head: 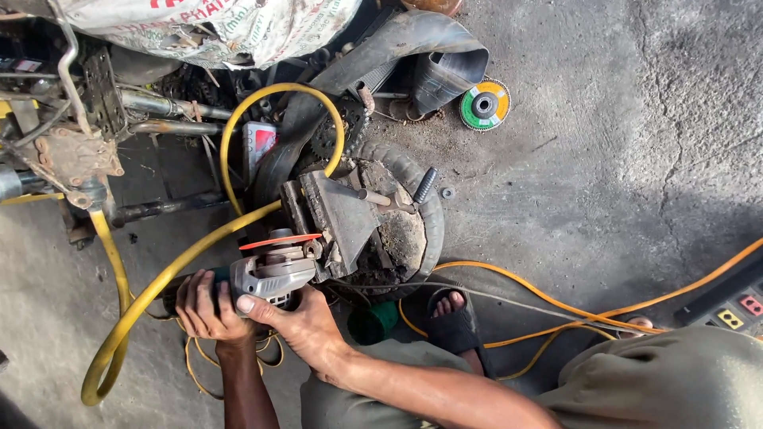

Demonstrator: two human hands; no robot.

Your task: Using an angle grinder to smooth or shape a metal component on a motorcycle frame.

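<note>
Two hands on a grinder at the vise

Both hands grip an angle grinder (270, 274) just left of the bench vise (338, 214). Left hand (203, 306) has fingers wrapped tight around the grinder's rear handle; right hand (298, 322) has fingers clamped on its grey body. The grinder's orange disc (278, 241) touches the vise's near edge. A yellow hose (159, 278) curves left of the vise.

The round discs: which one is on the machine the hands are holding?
The thin orange disc is mounted on the grinder. The green and yellow disc lies loose on the floor.
</note>
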